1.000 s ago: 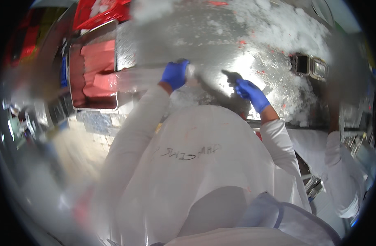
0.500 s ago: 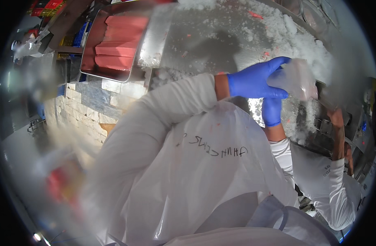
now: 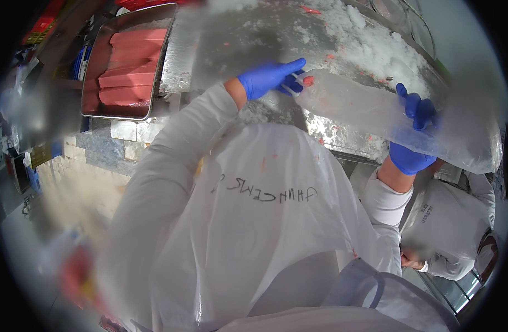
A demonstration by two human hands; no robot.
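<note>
Head view: the hands are apart. The right hand curls its fingers around a plastic bag; the left hand meets its left end, grip unclear. The bag spans above the metal table. Apparent step: extending the bag. The next move likely calls for secure hold at both ends.

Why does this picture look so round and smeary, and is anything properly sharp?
Head view: black corners and bent edges, as a fisheye lens gives; head view: haze at the far right, and a blurred red thing at lower left; head view: glare on the metal table beside the clear plastic, while the pink slabs look fairly crisp.
</note>
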